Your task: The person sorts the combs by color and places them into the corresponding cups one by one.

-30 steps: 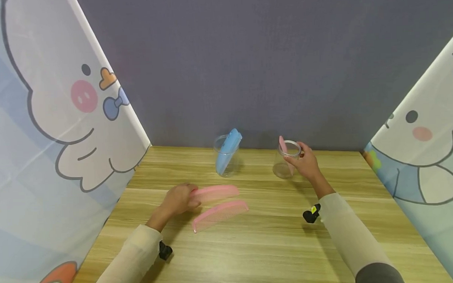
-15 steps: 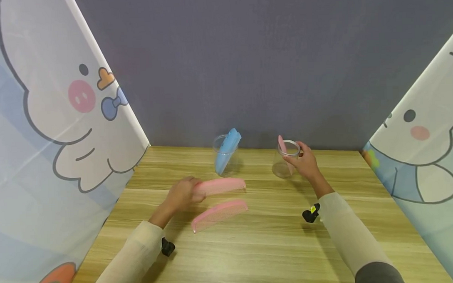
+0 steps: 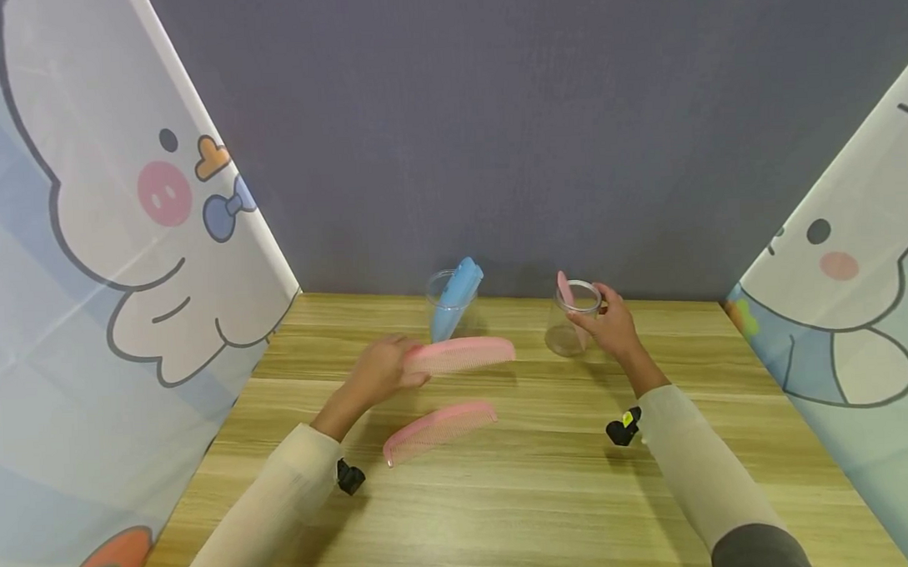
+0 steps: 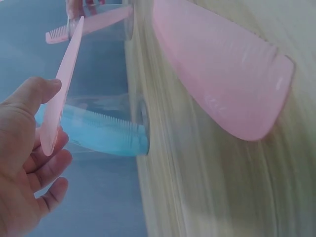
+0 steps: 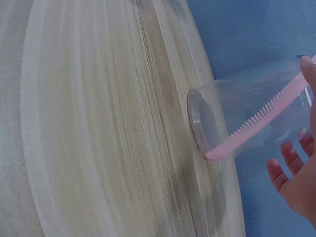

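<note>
My left hand [image 3: 382, 371] pinches one end of a pink comb [image 3: 464, 354], held above the table with its teeth facing down. In the left wrist view the thumb and fingers grip this comb [image 4: 61, 94] edge-on. A second pink comb [image 3: 440, 430] lies on the table in front of it. My right hand [image 3: 609, 321] grips the rim of a clear plastic cup [image 3: 563, 334] at the back right. Inside that cup leans another pink comb [image 5: 261, 116], its top above the rim. Blue combs [image 3: 455, 302] lean in a second clear cup [image 3: 437, 291] to its left.
The wooden table [image 3: 522, 515] ends at a dark grey wall [image 3: 494, 132] behind the cups. Cartoon-printed sheets [image 3: 70, 247] hang along the left and right sides. A small black device [image 3: 351, 476] sits at each wrist.
My left hand has lifted the pink comb and carried it rightward and away from me, toward the cups. My right hand keeps its hold on the cup.
</note>
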The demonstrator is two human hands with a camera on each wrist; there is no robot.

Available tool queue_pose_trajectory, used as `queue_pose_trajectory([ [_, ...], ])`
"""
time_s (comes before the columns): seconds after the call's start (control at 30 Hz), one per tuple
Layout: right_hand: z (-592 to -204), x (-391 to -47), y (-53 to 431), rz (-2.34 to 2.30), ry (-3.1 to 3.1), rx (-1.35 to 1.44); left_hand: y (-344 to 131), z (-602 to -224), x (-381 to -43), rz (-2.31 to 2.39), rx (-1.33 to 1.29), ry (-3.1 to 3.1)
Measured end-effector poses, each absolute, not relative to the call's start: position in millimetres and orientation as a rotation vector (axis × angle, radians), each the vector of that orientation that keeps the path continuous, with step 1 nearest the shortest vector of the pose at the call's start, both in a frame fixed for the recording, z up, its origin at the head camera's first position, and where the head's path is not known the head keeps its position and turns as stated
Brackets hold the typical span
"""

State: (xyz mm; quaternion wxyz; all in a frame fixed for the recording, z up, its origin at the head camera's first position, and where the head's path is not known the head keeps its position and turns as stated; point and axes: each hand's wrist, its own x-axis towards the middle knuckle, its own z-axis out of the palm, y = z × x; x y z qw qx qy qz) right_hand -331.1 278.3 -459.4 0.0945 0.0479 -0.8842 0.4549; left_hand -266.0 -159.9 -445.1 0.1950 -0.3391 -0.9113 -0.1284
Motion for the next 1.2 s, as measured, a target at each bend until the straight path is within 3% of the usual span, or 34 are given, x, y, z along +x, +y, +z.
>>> queue_pose_trajectory([
  [1.2, -460.1, -331.2, 277.1, 1.337, -2.617, 0.144, -104.2, -396.4, -283.8, -0.311, -0.931, -2.493],
])
